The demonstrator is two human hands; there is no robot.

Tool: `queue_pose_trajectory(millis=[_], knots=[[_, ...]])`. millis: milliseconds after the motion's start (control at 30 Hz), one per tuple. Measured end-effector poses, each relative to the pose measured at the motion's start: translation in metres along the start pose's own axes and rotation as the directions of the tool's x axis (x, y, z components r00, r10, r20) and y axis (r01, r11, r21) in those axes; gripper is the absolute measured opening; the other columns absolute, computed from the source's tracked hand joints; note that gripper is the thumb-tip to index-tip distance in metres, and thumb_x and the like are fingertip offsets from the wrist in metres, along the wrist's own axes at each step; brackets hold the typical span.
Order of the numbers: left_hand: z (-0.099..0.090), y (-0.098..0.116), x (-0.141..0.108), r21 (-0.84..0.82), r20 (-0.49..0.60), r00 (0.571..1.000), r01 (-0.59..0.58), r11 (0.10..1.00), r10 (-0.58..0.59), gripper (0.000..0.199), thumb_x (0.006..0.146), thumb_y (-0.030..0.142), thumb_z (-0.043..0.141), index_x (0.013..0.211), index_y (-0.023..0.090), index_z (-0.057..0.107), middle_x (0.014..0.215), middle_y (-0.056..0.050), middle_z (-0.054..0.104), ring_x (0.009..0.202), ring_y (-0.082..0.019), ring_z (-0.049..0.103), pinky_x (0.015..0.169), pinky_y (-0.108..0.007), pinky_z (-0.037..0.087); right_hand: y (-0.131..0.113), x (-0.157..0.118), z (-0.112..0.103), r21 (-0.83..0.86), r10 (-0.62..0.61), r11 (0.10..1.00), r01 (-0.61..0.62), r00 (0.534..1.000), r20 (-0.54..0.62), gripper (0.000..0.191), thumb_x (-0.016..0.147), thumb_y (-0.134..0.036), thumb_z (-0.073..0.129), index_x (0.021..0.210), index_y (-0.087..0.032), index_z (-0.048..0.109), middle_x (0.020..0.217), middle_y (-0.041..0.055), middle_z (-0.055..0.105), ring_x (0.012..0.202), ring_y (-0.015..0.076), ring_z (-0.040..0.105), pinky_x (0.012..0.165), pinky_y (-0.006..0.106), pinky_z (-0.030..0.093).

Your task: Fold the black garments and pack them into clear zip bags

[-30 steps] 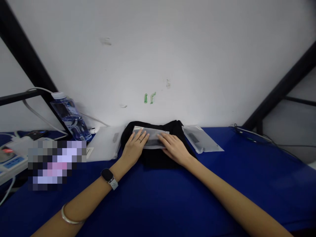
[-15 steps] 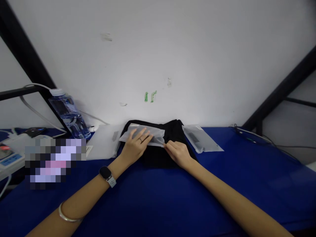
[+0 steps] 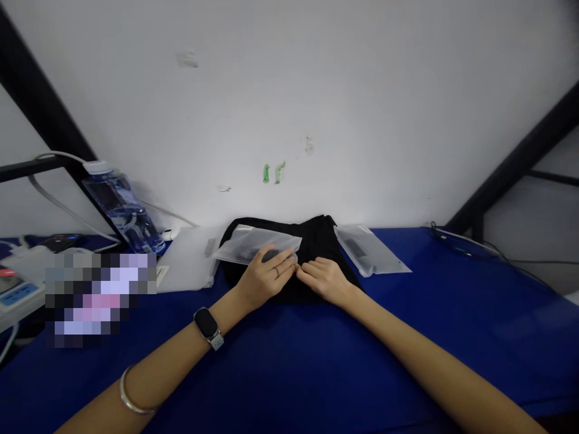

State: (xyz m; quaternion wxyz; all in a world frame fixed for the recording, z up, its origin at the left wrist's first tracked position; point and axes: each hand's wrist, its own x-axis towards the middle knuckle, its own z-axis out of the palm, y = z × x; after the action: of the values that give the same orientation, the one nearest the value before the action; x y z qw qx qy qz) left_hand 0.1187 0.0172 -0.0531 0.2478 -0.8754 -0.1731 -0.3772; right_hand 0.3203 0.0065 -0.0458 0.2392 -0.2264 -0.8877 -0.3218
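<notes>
A frosted plastic zip bag (image 3: pixel 246 242) with something dark inside lies tilted on a folded black cloth (image 3: pixel 319 238) by the wall. My left hand (image 3: pixel 266 276) has its fingers bent over the bag's near right edge, holding it there. Close beside it, my right hand (image 3: pixel 326 279) is closed in a pinch at the bag's near right corner. The two hands' fingertips almost meet, and they hide that corner. Part of the cloth shows beneath and between the hands.
Another frosted bag with a dark item (image 3: pixel 373 250) lies to the right, and flat frosted bags (image 3: pixel 187 259) to the left. Farther left stand a water bottle (image 3: pixel 124 208) and a white power strip (image 3: pixel 20 295). Black cables (image 3: pixel 456 244) lie at the right on the blue tabletop (image 3: pixel 289 367).
My left hand has slid right and nearer along the bag, from its middle to its near right edge. My right hand has shifted slightly left, closing the gap between them.
</notes>
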Motion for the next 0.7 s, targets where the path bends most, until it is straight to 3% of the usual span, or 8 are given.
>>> queue_pose_trajectory(millis=[167,433,600,700], knots=[[-0.002,-0.011,-0.006,0.088,-0.021,1.000,-0.012,0.996,0.014,0.021,0.091,0.007,0.048,0.094,0.017,0.067,0.107,-0.006,0.071,0.116,-0.020,0.059,0.103,-0.044,0.035,0.009,-0.002,-0.001,-0.100,0.016,0.995,-0.011,0.998,0.053,0.029,0.097,-0.011,0.037,0.084,-0.016,0.062,0.061,-0.0012,0.053,0.051,0.0112,0.040,0.053,0.028,0.029],[-0.027,-0.042,-0.027,0.254,0.020,0.996,0.074,0.964,-0.082,0.018,0.091,0.011,0.050,0.092,0.020,0.065,0.105,-0.003,0.072,0.113,-0.019,0.060,0.100,-0.044,0.037,0.046,-0.031,0.000,-0.161,0.247,0.961,-0.224,0.958,0.146,0.031,0.095,-0.011,0.035,0.095,-0.017,0.066,0.076,0.0032,0.061,0.060,0.0121,0.047,0.058,0.027,0.033],[-0.035,-0.049,-0.032,0.245,0.013,0.994,0.103,0.964,-0.110,0.018,0.090,0.010,0.051,0.092,0.021,0.065,0.103,-0.003,0.073,0.113,-0.020,0.060,0.098,-0.044,0.038,0.059,-0.042,0.000,-0.208,0.365,0.922,-0.325,0.911,0.193,0.031,0.092,-0.009,0.039,0.091,-0.019,0.068,0.078,0.0031,0.062,0.058,0.0117,0.047,0.056,0.026,0.031],[-0.036,-0.051,-0.032,0.223,-0.021,0.994,0.107,0.969,-0.105,0.016,0.088,0.010,0.053,0.093,0.020,0.065,0.102,-0.004,0.073,0.112,-0.021,0.061,0.097,-0.044,0.038,0.061,-0.044,0.002,-0.210,0.378,0.917,-0.339,0.908,0.184,0.028,0.092,-0.011,0.041,0.090,-0.020,0.068,0.077,0.0033,0.062,0.058,0.0114,0.049,0.054,0.026,0.030]])
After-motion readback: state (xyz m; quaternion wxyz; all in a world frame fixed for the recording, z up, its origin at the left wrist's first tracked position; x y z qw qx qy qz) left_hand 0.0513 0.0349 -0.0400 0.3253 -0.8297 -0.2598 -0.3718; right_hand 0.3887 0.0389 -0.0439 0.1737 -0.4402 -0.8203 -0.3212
